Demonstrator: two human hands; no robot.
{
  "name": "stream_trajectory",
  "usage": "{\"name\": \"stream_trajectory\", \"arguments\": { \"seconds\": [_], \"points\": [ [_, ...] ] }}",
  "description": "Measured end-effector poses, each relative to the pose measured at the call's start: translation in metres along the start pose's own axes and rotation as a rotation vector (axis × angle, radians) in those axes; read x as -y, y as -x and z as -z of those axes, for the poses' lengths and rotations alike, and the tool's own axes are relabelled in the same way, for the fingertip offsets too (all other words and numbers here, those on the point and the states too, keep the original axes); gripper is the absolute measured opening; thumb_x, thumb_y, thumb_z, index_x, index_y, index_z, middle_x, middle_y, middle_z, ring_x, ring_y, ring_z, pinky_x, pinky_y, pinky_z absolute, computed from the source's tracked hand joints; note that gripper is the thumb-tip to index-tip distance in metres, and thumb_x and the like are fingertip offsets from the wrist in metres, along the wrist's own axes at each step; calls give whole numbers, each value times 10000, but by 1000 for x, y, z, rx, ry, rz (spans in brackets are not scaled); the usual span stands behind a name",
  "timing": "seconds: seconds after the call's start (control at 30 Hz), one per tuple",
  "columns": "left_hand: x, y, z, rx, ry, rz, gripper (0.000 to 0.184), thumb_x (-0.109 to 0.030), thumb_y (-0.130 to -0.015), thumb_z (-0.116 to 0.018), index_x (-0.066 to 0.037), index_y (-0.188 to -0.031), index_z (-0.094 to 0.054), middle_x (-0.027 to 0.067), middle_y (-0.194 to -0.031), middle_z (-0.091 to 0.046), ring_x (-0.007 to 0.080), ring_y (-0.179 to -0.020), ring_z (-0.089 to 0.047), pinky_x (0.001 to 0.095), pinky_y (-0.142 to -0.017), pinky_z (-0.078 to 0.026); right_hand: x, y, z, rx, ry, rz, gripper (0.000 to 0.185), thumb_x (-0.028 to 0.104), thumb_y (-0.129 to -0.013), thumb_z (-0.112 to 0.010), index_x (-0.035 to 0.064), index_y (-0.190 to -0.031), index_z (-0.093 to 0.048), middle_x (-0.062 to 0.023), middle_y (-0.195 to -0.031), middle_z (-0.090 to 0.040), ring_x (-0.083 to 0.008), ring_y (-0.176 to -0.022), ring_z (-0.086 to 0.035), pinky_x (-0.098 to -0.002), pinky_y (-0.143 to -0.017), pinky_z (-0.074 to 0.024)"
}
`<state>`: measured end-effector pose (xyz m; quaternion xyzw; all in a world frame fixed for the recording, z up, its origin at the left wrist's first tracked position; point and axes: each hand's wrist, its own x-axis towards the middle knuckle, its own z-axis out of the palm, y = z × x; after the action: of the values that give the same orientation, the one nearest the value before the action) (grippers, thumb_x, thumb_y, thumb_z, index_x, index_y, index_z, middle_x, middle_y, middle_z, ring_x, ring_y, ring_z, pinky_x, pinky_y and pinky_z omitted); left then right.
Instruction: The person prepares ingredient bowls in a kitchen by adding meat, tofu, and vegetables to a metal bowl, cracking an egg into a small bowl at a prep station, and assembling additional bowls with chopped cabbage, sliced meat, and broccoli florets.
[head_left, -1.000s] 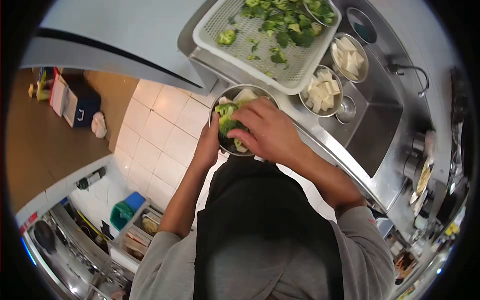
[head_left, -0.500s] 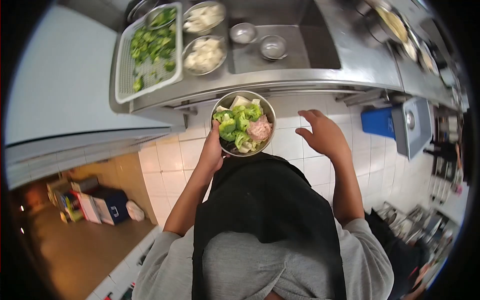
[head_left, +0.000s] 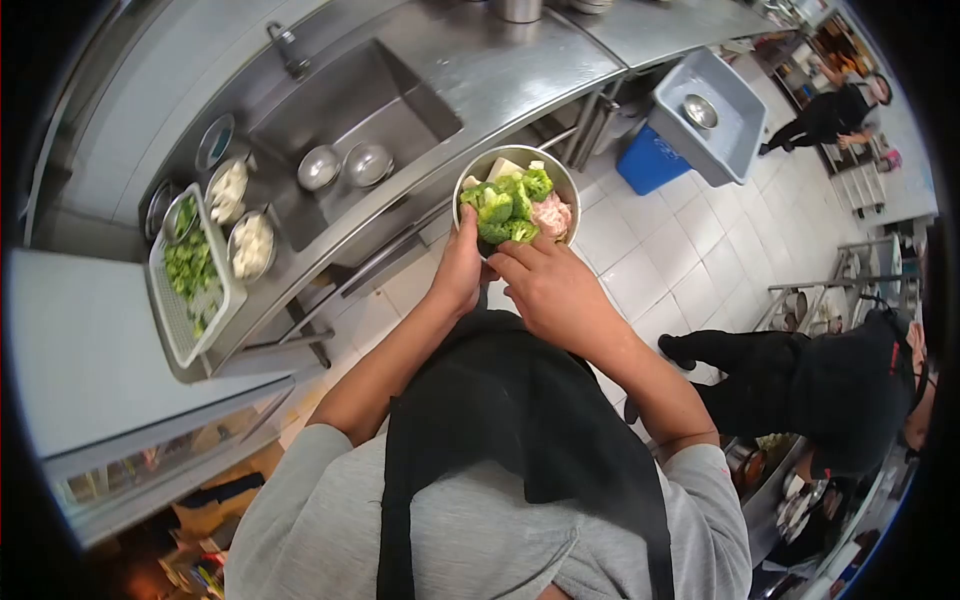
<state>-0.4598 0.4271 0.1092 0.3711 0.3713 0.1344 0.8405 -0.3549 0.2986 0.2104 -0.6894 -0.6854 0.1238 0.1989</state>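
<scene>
A round metal bowl [head_left: 571, 180] is held in front of my black apron. In it lie broccoli florets [head_left: 518, 205], pale white pieces [head_left: 507, 168] and a lump of pink minced meat [head_left: 551, 214]. My left hand [head_left: 462, 262] grips the bowl's left side, the thumb up against the rim. At the near rim is my right hand [head_left: 555, 285], its fingers bent over the edge beside the broccoli and the thumb below. The fingertips are partly hidden.
Left, a steel sink [head_left: 420, 115] holds two small metal bowls [head_left: 368, 163]. By it stand a white basket of broccoli [head_left: 232, 300] and bowls of white pieces [head_left: 252, 247]. A grey tub [head_left: 735, 130] sits on a blue bin [head_left: 650, 162]. A person in black [head_left: 800, 390] stands close right; another [head_left: 835, 112] is farther off.
My right hand has come from the right, apart from the bowl, onto its near rim. My view has swung right, bringing more of the aisle and two people into sight.
</scene>
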Motion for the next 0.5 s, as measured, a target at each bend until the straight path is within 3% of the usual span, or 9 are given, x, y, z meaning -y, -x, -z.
{"name": "stream_trajectory", "arguments": {
  "seconds": [0.23,0.27,0.37,0.4,0.5],
  "points": [
    [21,-121,-86,136,4,-68,625,-541,-1083,-281,-51,-1421,-472,121,-1292,-625,214,-1118,-650,370,-867,-578,-85,-11,26,19,354,-273,470,96,-812,-622,-29,-1265,-597,-167,-1093,-656,-314,-956,-621,-405,-876,-508],
    [11,-130,-94,193,43,-9,617,-518,-1090,-291,-30,-1426,-463,128,-1311,-607,210,-1157,-616,350,-931,-536,-98,-20,19,36,382,-321,481,101,-818,-617,-30,-1279,-589,-172,-1081,-653,-313,-952,-620,-405,-869,-509],
    [14,-168,-140,292,0,-104,614,-503,-1094,-310,-5,-1417,-468,126,-1325,-590,200,-1185,-582,331,-985,-487,-138,-21,41,37,371,-454,492,108,-809,-617,-36,-1278,-582,-160,-1007,-637,-304,-931,-618,-402,-815,-520],
    [20,-185,-149,334,-23,-60,642,-520,-1088,-325,15,-1412,-473,121,-1342,-573,196,-1199,-561,329,-1004,-463,-151,-21,43,8,465,-493,442,122,-786,-635,-23,-1203,-610,-130,-951,-607,-288,-903,-611,-385,-754,-526],
    [41,-226,-174,499,-200,-116,652,-487,-1101,-269,33,-1485,-360,181,-1460,-477,267,-1276,-528,358,-1081,-416,-179,-10,43,-50,523,-667,365,135,-774,-643,10,-1117,-627,-113,-946,-591,-272,-885,-604,-366,-726,-526]
  ]
}}
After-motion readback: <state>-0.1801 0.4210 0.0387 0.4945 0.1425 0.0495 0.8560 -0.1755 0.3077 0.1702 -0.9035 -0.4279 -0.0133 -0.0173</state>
